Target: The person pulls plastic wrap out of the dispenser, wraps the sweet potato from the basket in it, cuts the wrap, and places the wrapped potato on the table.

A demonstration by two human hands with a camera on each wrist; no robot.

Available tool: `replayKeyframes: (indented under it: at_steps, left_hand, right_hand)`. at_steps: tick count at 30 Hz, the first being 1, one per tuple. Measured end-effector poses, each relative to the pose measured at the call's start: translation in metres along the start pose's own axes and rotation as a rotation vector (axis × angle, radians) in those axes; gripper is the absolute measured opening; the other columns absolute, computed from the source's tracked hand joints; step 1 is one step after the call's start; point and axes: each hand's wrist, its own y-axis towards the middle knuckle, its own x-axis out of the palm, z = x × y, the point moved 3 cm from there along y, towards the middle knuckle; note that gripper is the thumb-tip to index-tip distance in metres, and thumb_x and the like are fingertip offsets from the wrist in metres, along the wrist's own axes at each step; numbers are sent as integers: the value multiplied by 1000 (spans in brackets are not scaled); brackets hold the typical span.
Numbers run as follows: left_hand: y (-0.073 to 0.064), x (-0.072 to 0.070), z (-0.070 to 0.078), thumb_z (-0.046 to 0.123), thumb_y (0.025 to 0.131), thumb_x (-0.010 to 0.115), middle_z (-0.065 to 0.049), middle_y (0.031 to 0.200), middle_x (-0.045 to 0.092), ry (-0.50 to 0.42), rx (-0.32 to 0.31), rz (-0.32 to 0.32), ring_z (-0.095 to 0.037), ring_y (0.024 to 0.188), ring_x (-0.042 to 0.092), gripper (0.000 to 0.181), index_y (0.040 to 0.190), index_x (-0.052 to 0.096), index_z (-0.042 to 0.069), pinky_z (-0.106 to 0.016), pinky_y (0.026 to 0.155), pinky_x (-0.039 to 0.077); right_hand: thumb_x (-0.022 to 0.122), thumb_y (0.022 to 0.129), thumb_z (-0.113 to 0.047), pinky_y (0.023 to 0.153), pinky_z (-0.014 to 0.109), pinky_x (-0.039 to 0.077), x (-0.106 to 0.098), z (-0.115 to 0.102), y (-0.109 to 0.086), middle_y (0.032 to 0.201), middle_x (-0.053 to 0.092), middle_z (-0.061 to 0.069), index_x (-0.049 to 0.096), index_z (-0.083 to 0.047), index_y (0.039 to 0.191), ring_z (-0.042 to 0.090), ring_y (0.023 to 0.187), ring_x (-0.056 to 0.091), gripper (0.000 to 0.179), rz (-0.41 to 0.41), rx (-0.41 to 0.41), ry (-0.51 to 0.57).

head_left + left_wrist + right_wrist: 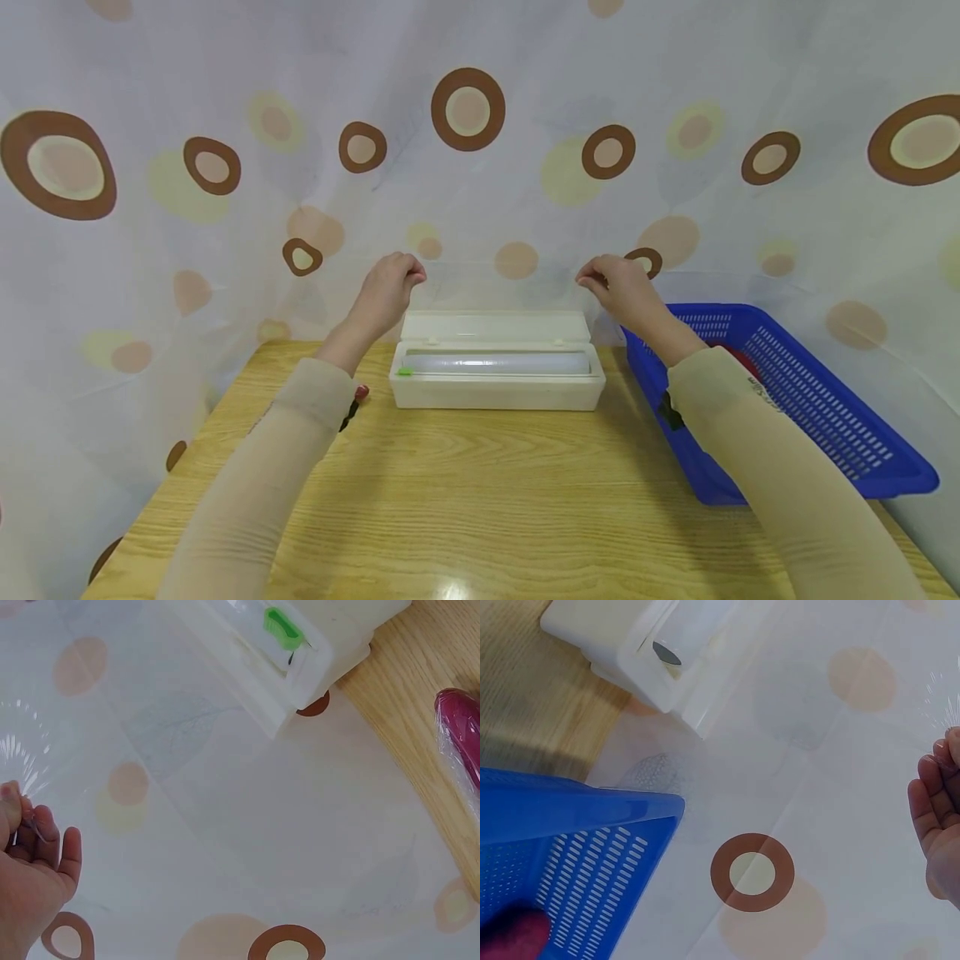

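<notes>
Both hands are raised above and behind a white cling film dispenser box [495,394] with its lid [495,327] up. My left hand [386,287] pinches a corner of clear cling film [21,754] between thumb and fingertips. On the other side, my right hand [618,287] pinches the film too, and creases fan out from its fingertips in the right wrist view. The sheet between the hands is nearly invisible in the head view. Inside the box lies the film roll [495,363], with a green slider [405,372] at the left end of the cutter rail.
A blue perforated basket [825,417] stands at the right, holding a dark red object [514,934]. Left of the box, partly behind the left sleeve, lies a purplish-red object wrapped in film [461,731]. A patterned curtain [465,208] hangs behind the wooden table [480,500].
</notes>
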Motion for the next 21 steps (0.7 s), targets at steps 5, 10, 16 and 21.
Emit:
replayKeyframes:
  at_steps: [5,10,16,21]
  left_hand:
    - [1,-3,2,9,94,55,-17,93,60,4,12,20,-31,92,54,14,94,61,-4,-41,85,45]
    - [2,-6,4,9,94,55,-16,92,61,13,17,34,-31,91,53,14,93,61,-3,-41,84,44]
    - [4,-10,6,9,94,54,-17,93,61,22,22,40,-32,92,53,14,93,60,-3,-41,84,44]
    - [6,-15,6,9,94,55,-17,93,61,21,28,61,-32,91,52,13,92,60,-3,-42,84,43]
  right_hand:
    - [55,95,-13,73,42,50,-3,-3,2,93,64,18,66,2,98,28,81,60,19,10,-4,6]
    - [56,95,-13,73,42,50,-5,-3,4,93,64,17,66,1,97,28,82,60,18,21,-4,5]
    - [56,95,-15,71,42,49,-9,-5,6,91,65,17,67,1,96,27,79,59,19,39,-15,-19]
    - [57,94,-13,71,42,48,-14,-7,9,91,65,17,67,1,96,28,79,58,17,55,-25,-28]
